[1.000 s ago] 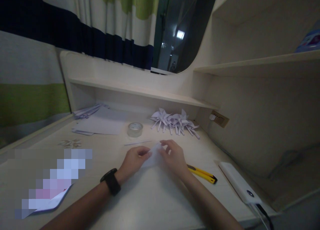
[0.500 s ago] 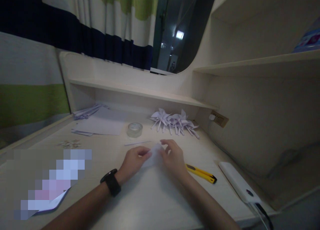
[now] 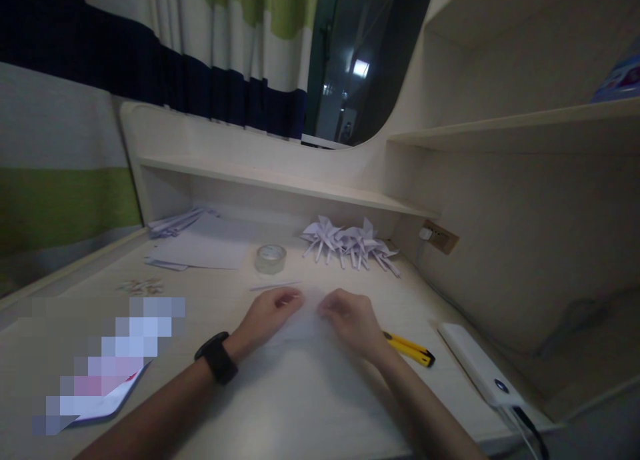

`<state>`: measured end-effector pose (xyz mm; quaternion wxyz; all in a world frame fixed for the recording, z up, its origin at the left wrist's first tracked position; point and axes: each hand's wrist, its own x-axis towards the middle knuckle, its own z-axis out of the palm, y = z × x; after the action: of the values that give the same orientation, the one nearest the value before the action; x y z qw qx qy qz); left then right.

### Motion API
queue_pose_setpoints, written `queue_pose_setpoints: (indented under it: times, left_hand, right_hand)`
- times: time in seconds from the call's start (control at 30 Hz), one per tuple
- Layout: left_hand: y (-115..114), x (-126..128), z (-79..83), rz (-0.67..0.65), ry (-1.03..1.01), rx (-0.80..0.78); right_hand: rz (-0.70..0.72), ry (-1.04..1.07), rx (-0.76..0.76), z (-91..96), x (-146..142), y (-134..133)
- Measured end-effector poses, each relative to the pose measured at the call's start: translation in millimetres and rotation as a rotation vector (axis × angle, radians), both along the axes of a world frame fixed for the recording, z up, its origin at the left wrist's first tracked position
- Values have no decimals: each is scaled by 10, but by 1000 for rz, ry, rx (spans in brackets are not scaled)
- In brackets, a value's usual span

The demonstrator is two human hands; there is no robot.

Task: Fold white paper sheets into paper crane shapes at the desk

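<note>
A small piece of white paper point(image 3: 305, 319) lies on the pale desk point(image 3: 310, 407) between my two hands. My left hand point(image 3: 265, 313), with a black watch at the wrist, pinches the paper's left edge with curled fingers. On the other side my right hand point(image 3: 353, 320) presses down on the right edge, fingers bent. A thin paper strip point(image 3: 275, 286) lies just beyond my hands.
A roll of clear tape point(image 3: 271, 258) and a heap of folded paper shapes point(image 3: 350, 243) sit near the back. Sheets of white paper point(image 3: 200, 250) lie at back left. A yellow utility knife point(image 3: 411, 350) and a white power bank point(image 3: 480, 370) are to the right.
Both hands have lowered onto the desk and flattened the paper, which stood slightly raised between the fingertips before. The right hand's fingers curled down.
</note>
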<state>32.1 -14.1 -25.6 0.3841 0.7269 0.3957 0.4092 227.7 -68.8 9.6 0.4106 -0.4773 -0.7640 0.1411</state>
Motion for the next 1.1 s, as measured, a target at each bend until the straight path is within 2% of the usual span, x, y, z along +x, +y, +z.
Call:
queue_pose_setpoints:
  times: [0.1,0.17,0.23,0.33,0.5,0.57,0.67,0.83,0.9,1.0,1.1]
  left_hand:
    - [63,-51,-31,-84,-65,-150]
    - [98,-74,-62,-59,-91,-207]
    - [124,-89,-83,4,-92,-169]
    - [148,-110,-86,-56,-37,-127]
    - [165,-150,-117,-158,-59,-396]
    - [167,-169,-146,-233,-42,-438]
    - [147,-188,-153,-319,26,-393]
    - [82,-196,-56,-322,-30,-370]
    - [76,-208,-24,-329,-41,-359]
    - [92,-245,0,-311,-28,-358]
    - [108,-288,30,-300,-30,-372]
  right_hand:
    - [109,-39,27,69,30,-106]
    - [159,-58,47,98,41,-172]
    - [174,-79,75,108,57,-216]
    - [147,-91,107,88,114,-219]
    - [77,-18,105,-37,304,-73]
    - [16,57,69,-138,381,8]
    - [-120,235,-22,-319,464,116]
    - [-248,465,-180,-489,520,171]
    - [-197,515,-323,-493,533,155]
    - [-22,593,-559,-480,560,123]
    - [74,604,-662,-465,593,102]
